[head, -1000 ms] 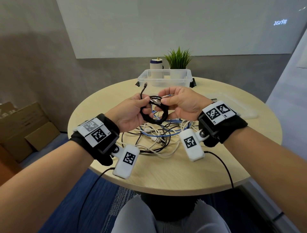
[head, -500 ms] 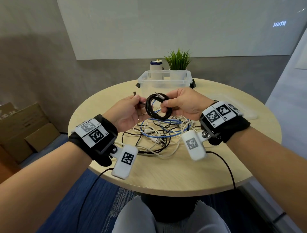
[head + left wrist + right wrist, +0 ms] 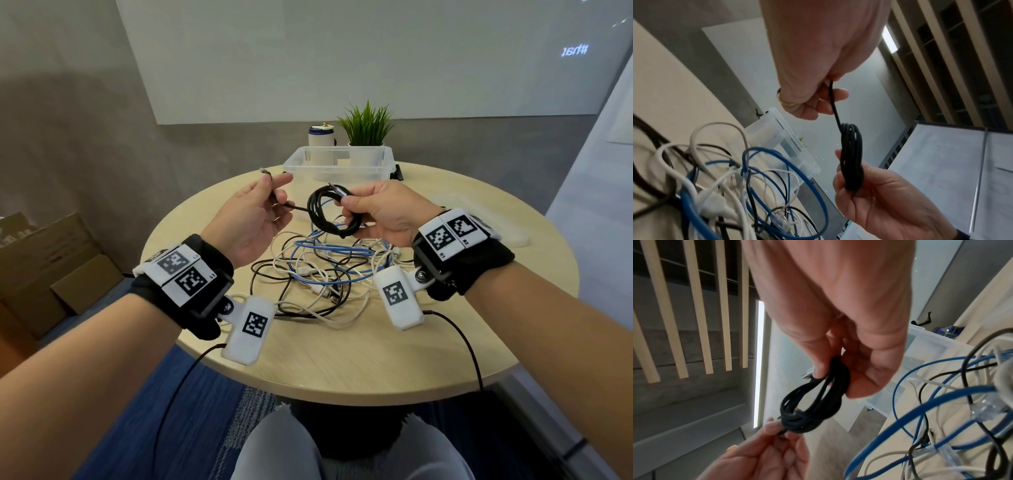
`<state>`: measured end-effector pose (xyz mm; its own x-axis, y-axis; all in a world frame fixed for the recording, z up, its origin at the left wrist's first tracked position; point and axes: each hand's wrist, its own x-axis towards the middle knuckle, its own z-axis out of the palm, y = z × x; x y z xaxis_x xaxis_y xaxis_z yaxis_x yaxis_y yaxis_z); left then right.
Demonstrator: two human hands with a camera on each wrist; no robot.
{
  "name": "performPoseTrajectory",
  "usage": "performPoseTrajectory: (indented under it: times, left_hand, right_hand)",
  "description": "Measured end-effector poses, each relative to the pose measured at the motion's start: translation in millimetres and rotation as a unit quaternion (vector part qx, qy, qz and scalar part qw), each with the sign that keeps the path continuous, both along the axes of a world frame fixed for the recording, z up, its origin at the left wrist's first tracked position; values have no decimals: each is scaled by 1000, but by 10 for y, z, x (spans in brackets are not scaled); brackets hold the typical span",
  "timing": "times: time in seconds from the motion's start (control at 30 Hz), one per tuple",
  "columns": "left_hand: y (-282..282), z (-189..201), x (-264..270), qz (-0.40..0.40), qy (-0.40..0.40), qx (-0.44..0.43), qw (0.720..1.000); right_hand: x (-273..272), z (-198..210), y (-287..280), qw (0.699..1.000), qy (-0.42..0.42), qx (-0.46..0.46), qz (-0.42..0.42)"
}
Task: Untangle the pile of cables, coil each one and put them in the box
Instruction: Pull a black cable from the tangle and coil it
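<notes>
A coiled black cable (image 3: 329, 213) (image 3: 851, 155) (image 3: 813, 400) hangs above the round table (image 3: 376, 349). My right hand (image 3: 380, 212) (image 3: 838, 331) pinches the coil at its right side, a metal plug sticking out past the fingers. My left hand (image 3: 255, 214) (image 3: 818, 68) grips the cable's loose end, drawn taut to the left of the coil. Under both hands lies the tangled pile of cables (image 3: 329, 270) (image 3: 731, 186) (image 3: 953, 410), white, blue and black. The clear plastic box (image 3: 337, 163) (image 3: 785, 142) stands behind, at the table's far edge.
A potted green plant (image 3: 367, 128) and a white canister with a blue top (image 3: 321, 142) stand behind the box. A clear lid (image 3: 486, 219) lies on the table at the right. Cardboard boxes (image 3: 51, 270) sit on the floor at the left.
My left hand has pulled away to the left with the loose end, stretching it out from the coil. My right hand keeps hold of the coil, now turned more upright.
</notes>
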<state>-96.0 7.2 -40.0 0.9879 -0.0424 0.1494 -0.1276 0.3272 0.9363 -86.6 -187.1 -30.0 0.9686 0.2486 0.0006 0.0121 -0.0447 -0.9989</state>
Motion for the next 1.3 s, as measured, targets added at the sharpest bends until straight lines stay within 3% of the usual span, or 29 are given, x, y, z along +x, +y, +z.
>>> performPoseTrajectory:
  times: [0.2,0.4,0.5,0.67,0.9,1.0,1.13,1.3]
  left_hand:
    - [12,-2,-94,8,-102,214,972]
    - [-3,9,-170,-13,-130,445,886]
    - [-44,37,-173,29,-131,490,861]
    - [-68,54,-159,93,-150,466,867]
    - [-36,89,-176,111,-192,596,771]
    - [-51,96,-178,126,-184,622,750]
    - [-75,43,-153,155,-168,622,749]
    - [-77,10,-127,141,-134,542,817]
  right_hand:
    - [65,-46,55,997,-12,-41,-58]
    - [107,-123,106,987,-59,-119,-87]
    - [123,-145,114,985,-66,-134,-90]
    - [118,-138,130,983,-67,-143,-88]
    - [92,-135,174,990,-44,-114,-70]
    - [70,-138,192,991,-39,-118,-48]
    - [25,-114,189,988,-62,-141,-16]
    - [-52,-92,184,988,-92,-120,43]
